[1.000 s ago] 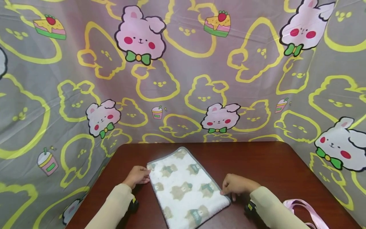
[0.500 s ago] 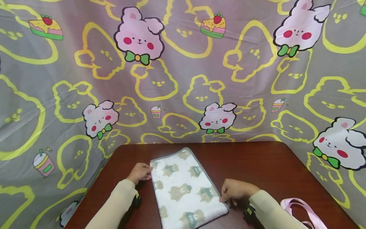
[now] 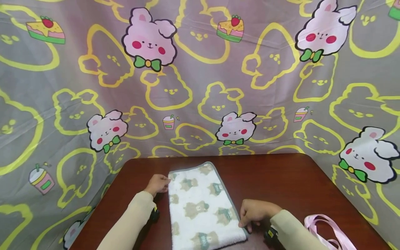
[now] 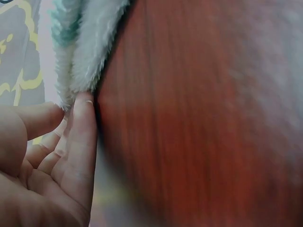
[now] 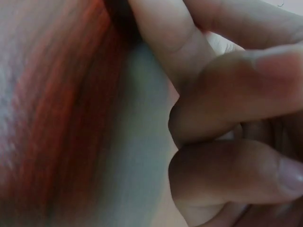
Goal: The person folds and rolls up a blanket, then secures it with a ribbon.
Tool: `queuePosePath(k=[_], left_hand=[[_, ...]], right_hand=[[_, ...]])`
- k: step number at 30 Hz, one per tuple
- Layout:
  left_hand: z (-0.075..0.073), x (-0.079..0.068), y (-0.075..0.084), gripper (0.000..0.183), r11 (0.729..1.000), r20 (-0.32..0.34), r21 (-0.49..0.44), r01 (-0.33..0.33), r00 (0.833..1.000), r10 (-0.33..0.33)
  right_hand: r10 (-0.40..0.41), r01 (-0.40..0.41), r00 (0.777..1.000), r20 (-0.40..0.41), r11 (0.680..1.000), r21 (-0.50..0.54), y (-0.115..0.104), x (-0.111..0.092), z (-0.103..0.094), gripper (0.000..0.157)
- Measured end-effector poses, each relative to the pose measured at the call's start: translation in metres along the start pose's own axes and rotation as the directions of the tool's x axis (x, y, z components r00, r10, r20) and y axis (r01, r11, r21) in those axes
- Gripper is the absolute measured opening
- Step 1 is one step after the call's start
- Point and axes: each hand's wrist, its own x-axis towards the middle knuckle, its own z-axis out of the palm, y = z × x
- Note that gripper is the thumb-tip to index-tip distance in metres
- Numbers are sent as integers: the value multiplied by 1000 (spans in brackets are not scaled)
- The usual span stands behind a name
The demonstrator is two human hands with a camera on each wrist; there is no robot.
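A folded fleece blanket (image 3: 200,208), white with tan bears and a grey trimmed edge, lies on the brown table (image 3: 275,184). My left hand (image 3: 157,184) pinches its far left edge; in the left wrist view, thumb and forefinger meet on the plush layers (image 4: 87,52). At the near right corner, my right hand (image 3: 257,212) grips the trimmed edge between thumb and fingers. Curled fingers (image 5: 222,175) fill much of the right wrist view and hide most of the blanket there.
A pink ribbon-like strap (image 3: 328,229) lies at the table's near right. Behind and at both sides of the table hangs a grey curtain (image 3: 200,83) printed with rabbits. Each cream sleeve has a small black device (image 3: 271,234) at the wrist.
The blanket has turned a little, so its left edge runs straighter towards me. My left hand has moved right and away with it, while the right hand has come slightly nearer me.
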Motion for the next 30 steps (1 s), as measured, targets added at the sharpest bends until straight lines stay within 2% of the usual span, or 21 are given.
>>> queuePosePath(k=[13,19,30], left_hand=[[13,14,12,17,999,18,29,-42,999,42],[20,19,18,17,994,19,87,-72,997,71],[28,21,18,16,995,12,90,-48,999,47]], right_hand=[[-10,10,999,46,1000,20,-8,-5,11,29],[-9,9,998,64,1000,4,-15,-6,15,28],[18,-21,997,81,999,28,-18,-8,19,28]])
